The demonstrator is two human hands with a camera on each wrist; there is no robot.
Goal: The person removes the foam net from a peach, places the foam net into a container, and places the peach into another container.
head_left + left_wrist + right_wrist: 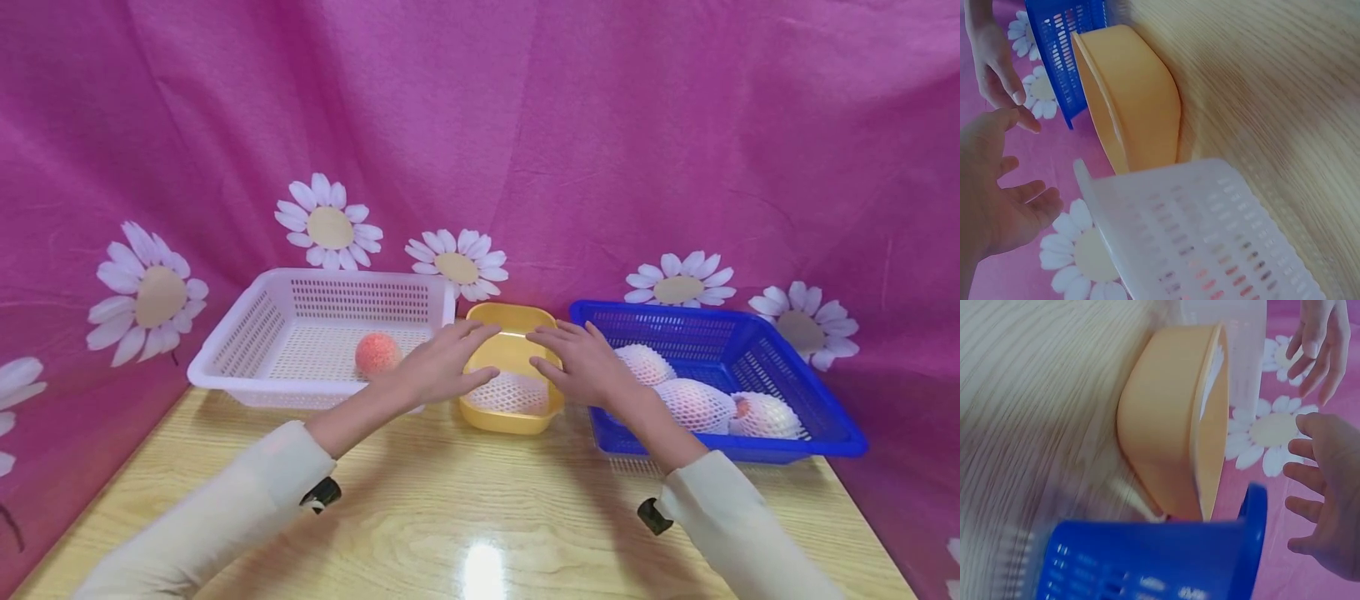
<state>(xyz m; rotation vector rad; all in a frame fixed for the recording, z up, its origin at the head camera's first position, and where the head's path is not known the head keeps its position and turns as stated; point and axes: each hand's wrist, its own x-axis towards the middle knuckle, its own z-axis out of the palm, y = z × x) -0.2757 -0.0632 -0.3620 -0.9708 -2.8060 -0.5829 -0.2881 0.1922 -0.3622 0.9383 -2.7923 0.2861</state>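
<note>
Blue basket (697, 337) partly behind right hand (585, 362)

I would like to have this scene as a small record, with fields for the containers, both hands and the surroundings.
White basket: one reddish round fruit
Yellow container: white foam net
Blue basket: three net-wrapped fruits visible
Left hand: fingers extended, holding nothing
Right hand: fingers extended, holding nothing
Surface: wood-grain table
Backdrop: pink cloth, white flowers

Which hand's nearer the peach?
Left. The left hand is just right of the peach, by the yellow bin's left side; the right hand is farther right, by the bin's right side.
</note>
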